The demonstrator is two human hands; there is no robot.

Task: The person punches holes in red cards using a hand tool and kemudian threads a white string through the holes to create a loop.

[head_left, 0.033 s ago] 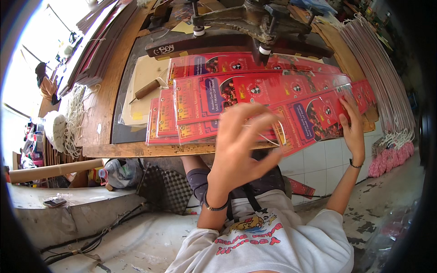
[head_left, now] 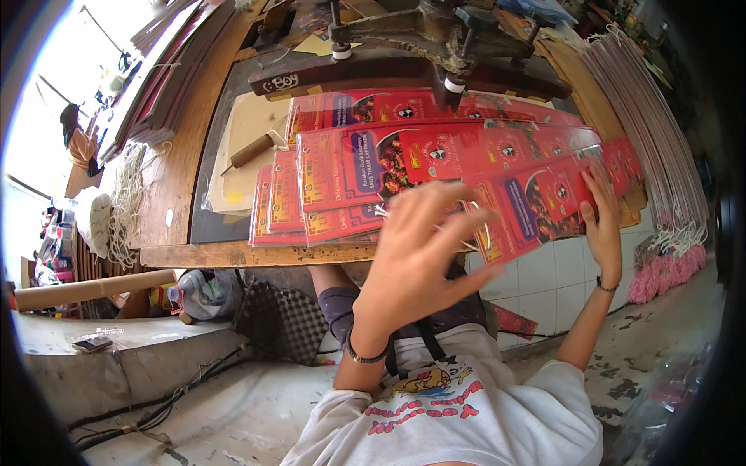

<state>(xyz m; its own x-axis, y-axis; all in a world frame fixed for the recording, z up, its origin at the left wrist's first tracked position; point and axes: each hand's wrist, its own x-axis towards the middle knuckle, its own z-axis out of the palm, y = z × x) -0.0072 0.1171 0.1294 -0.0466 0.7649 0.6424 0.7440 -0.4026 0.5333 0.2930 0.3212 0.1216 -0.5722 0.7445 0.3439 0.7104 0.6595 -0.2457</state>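
Observation:
Several long red printed card sheets (head_left: 435, 151) lie fanned in overlapping stacks on a wooden workbench (head_left: 233, 252). My right hand (head_left: 602, 221) grips the right end of the nearest red sheet (head_left: 536, 206), which juts over the bench's front edge. My left hand (head_left: 420, 252) is raised above the bench's front edge with its fingers spread wide and a dark band on the wrist. A few thin pale strands (head_left: 388, 211) cross by its fingertips; I cannot tell whether they are held.
A dark metal press (head_left: 435, 31) stands over the far end of the sheets. A wood-handled awl (head_left: 252, 151) lies on a beige board. Bundled strips with pink tassels (head_left: 668, 260) hang at right. At left are white cord (head_left: 124, 202), a cardboard tube (head_left: 93, 287) and a phone (head_left: 92, 342).

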